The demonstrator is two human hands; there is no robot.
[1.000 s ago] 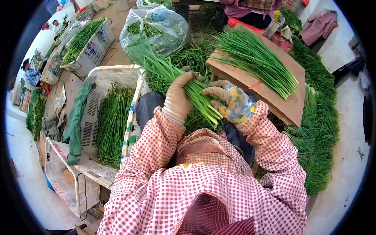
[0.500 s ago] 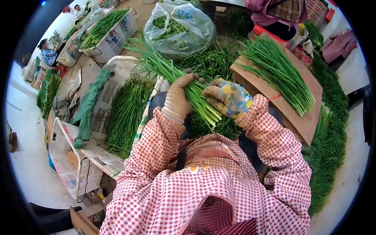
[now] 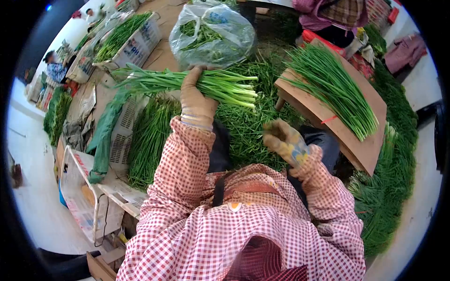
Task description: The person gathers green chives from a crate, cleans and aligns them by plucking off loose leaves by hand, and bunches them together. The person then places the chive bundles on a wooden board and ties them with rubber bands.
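Pale floor (image 3: 33, 201) shows at the far left, then a crate (image 3: 123, 133) of greens (image 3: 151, 143) with green cloth (image 3: 104, 140) over its side. My left hand (image 3: 198, 97) comes next, fingers clamped round the middle of a bunch (image 3: 230, 89), held up level in front of me, leaves left, white ends right. Its leaves reach over the crate, so swinging it low could snag and bend them. If my grip slackens, stalks could slip into the loose greens (image 3: 251, 138) beneath and be lost among them. My right hand (image 3: 287, 142) hangs apart from the bunch, fingers curled but blurred; I can't tell whether the tips meet. Rightward, a bundle (image 3: 335, 89) lies on the bench (image 3: 300, 100); a careless elbow might knock it off.
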